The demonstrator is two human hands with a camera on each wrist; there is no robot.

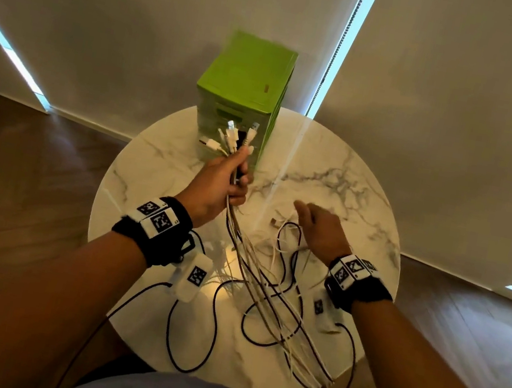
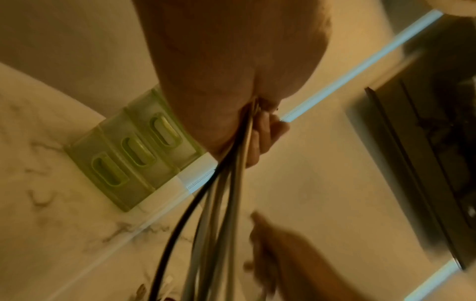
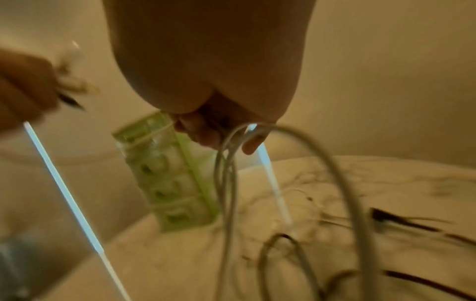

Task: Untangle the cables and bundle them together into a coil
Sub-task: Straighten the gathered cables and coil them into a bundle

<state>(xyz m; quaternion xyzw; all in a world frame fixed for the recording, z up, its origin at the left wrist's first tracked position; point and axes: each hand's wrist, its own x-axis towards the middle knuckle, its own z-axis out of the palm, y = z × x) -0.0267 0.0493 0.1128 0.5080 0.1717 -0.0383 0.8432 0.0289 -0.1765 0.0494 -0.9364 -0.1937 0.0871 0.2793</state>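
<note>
My left hand (image 1: 227, 182) is raised over the round marble table (image 1: 364, 213) and grips a bundle of white cables and one black cable (image 1: 264, 294) just below their plugs (image 1: 234, 137), which fan out above the fist. The strands run down across the table to its front edge. In the left wrist view the fingers (image 2: 260, 138) curl round the cables (image 2: 221, 203). To the right and lower, my right hand (image 1: 320, 230) is over loose loops. In the right wrist view its fingers (image 3: 206, 132) curl round a white cable (image 3: 226, 183) that loops down.
A green plastic drawer box (image 1: 247, 89) stands at the table's far edge, just behind the left hand. Black leads from the wrist cameras (image 1: 191, 319) lie looped on the near part of the table. Wood floor and pale blinds surround the table.
</note>
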